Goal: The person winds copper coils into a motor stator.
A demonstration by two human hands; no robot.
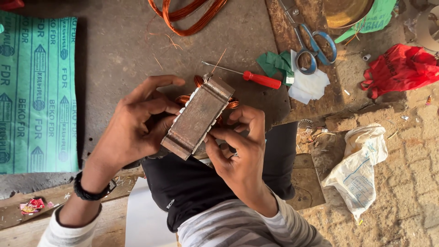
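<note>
Both hands close on a rusty metal stator core (pixel 197 116), a flat-sided steel block with copper winding bulging out at its far end, held above the person's dark-clad lap. The left hand (pixel 132 126) cups the core's left side, fingers curled over its upper edge and thumb tucked under. The right hand (pixel 238 146) grips the core's right edge — fingertips pinch along the white insulation strips that stick out of its slots. Neither hand is spread; each is wrapped narrowly around the core, which sits tilted, its near end lower.

Just beyond the core, a screwdriver with a red handle (pixel 261 79) lies on the grey work surface (pixel 119 50), its shaft pointing left. To the right of the screwdriver, past the core, scraps of green and white insulation paper (pixel 307 84) lie under a pair of blue-handled scissors (pixel 314 45). Well to the left of the core lies a large sheet of green printed paper (pixel 36 91). Farther off, beyond the core at the top edge, loops of bare copper wire (pixel 187 16) rest on the surface — and far to the right of the core a red plastic bag (pixel 400 68) sits on the ground, with a white sack (pixel 361 167) nearer, right of the core.
</note>
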